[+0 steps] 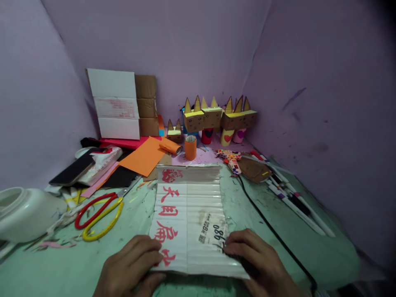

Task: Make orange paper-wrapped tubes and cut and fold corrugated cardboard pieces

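A white cardboard sheet [204, 202], creased crosswise and printed with large red characters, lies in front of me. A paper label with black handwritten digits [213, 231] is stuck on its right half. My left hand [133, 264] is closed on the near left corner, fingers on top and thumb at the lower edge. At the near right side my right hand [261, 260] grips the sheet, fingertips beside the label. A dark patch shows under the right fingers; I cannot tell whether it is an object or shadow.
Red-and-yellow scissors [102, 212] and a white pot [27, 214] are at left. Orange paper [144, 156], an orange tube [190, 148] and cardboard-headed figures [212, 118] stand behind. At right are a patterned glue gun [231, 160], its black cable [272, 225] and several pens [293, 202].
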The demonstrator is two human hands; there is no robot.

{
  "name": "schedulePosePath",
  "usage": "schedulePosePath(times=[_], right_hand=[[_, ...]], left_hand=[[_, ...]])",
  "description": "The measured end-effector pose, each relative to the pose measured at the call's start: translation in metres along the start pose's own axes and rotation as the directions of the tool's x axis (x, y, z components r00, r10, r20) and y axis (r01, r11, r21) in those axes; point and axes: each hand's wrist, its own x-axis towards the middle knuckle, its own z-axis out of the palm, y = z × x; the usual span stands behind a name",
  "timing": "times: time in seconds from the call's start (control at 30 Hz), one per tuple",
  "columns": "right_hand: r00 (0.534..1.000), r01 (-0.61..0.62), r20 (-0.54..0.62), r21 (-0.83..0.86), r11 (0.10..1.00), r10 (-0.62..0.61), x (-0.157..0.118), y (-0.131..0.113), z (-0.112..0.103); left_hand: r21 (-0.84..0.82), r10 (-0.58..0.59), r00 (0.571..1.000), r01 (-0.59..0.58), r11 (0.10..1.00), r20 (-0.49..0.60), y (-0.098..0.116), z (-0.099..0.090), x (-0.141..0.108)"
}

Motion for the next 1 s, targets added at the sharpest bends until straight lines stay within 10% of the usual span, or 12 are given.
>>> schedulePosePath(times=[0.5,1.0], right_hand=[[0.998,0.017,0.057,0.161,0.987,-0.026,-0.003,0.002,0.001],[0.999,-0.022,0.047,0.184,0.983,0.013,0.000,0.003,0.001]], left_hand=[[-0.139,0.015,0.978,0.014,0.990,0.207,-0.027,-0.006,0.000],[-0.215,-0.124,0.989,0.139,0.967,0.079,-0.027,0.004,-0.008]])
